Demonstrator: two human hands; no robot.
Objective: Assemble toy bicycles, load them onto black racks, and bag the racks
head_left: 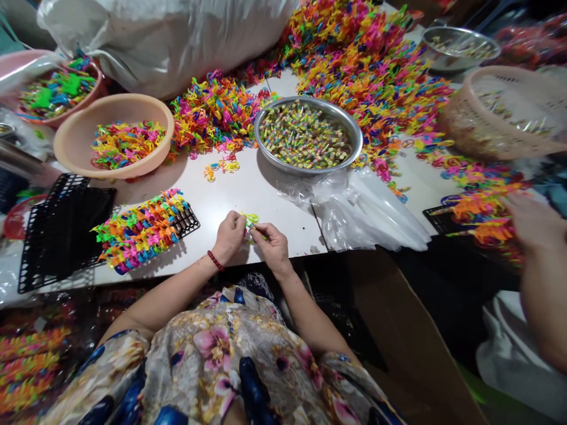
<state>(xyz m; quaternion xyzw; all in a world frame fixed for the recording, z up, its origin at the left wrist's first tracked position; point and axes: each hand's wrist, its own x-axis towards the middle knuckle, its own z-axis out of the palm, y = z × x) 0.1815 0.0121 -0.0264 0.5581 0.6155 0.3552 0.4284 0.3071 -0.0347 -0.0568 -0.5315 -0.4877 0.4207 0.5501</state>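
Note:
Near the table's front edge my left hand (pixel 229 237), wearing a dark red bead bracelet (pixel 215 260), is closed in a pinch on a small yellow-green plastic piece (pixel 252 218). Touching the same spot, my right hand (pixel 271 243) has its thumb and fingers pressed together on a tiny part that I cannot make out. To the left of my hands, a black grid rack (pixel 190 221) carries rows of brightly coloured plastic figures (pixel 139 230). Beyond my hands stands a steel bowl (pixel 354 154) full of short multicoloured cylindrical pieces (pixel 305 134).
A peach basin (pixel 66 154) of coloured plastic parts and stacked black racks (pixel 57 236) are at left. Heaped parts (pixel 354 77) cover the back. Clear plastic bags (pixel 367 212) lie right of my hands. Another person's blurred hand (pixel 531 218) is beside a loaded rack at right.

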